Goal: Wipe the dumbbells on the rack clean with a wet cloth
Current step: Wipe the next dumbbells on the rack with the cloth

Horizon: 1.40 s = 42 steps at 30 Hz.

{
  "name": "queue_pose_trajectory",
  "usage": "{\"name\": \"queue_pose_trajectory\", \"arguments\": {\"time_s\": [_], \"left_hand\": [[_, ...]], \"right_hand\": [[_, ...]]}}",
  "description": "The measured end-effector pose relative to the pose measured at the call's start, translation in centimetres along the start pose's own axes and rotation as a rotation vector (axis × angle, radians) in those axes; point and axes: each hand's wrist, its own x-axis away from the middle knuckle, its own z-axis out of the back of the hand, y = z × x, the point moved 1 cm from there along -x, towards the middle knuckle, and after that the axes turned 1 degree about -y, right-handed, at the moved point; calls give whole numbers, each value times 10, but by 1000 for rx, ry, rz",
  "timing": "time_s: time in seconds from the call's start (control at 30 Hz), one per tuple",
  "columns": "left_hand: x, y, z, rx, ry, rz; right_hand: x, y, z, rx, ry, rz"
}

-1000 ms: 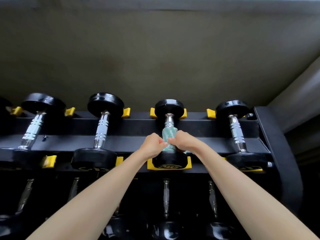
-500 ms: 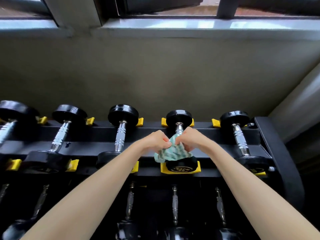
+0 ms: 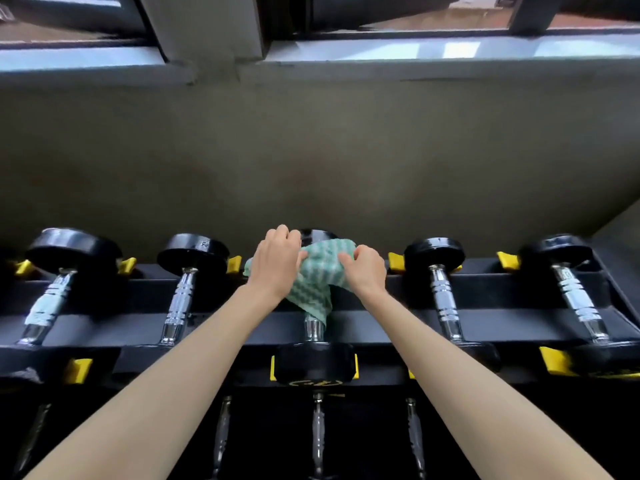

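While both bare forearms reach up from the bottom of the view, the near black head of the middle dumbbell [image 3: 316, 363] sits closest, cradled between yellow saddles [image 3: 557, 361] on the front rail of the black rack [image 3: 485, 318]. Its chrome handle runs straight away from the person, so the long axis points front to back, and only a short stretch of the handle shows below the cloth. Further along that axis, the green-and-white wavy cloth [image 3: 317, 277] drapes over the handle's far part and the far head, one corner hanging down toward the near head. The left hand [image 3: 277, 261] is curled over the cloth at the far head's left side, fingers closed on the fabric; the right hand [image 3: 365, 268] pinches the cloth's right edge, also closed on it. Both hands lie about equally near, flanking the far head. I judge the far head is being wiped, and the next stroke would run back along the handle toward the person. Four other dumbbells lie parallel on the same tier, two to each side. Behind the rack rises a dull plastered wall [image 3: 311, 150], with a window ledge [image 3: 450, 53] above.
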Motion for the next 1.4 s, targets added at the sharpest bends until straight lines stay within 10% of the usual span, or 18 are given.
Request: {"name": "queue_pose_trajectory", "arguments": {"time_s": [0.1, 0.3, 0.93, 1.27, 1.4], "left_hand": [[3, -17, -38, 108, -62, 125], [-9, -15, -84, 1079, -447, 562], [61, -13, -16, 459, -877, 99], [89, 2, 18, 445, -673, 32], [84, 10, 26, 583, -472, 107]], "right_hand": [[-12, 7, -38, -52, -160, -97], [-16, 17, -52, -309, -339, -104], [66, 9, -2, 396, -642, 13], [94, 5, 27, 205, -546, 147], [95, 9, 40, -237, -520, 53]]}}
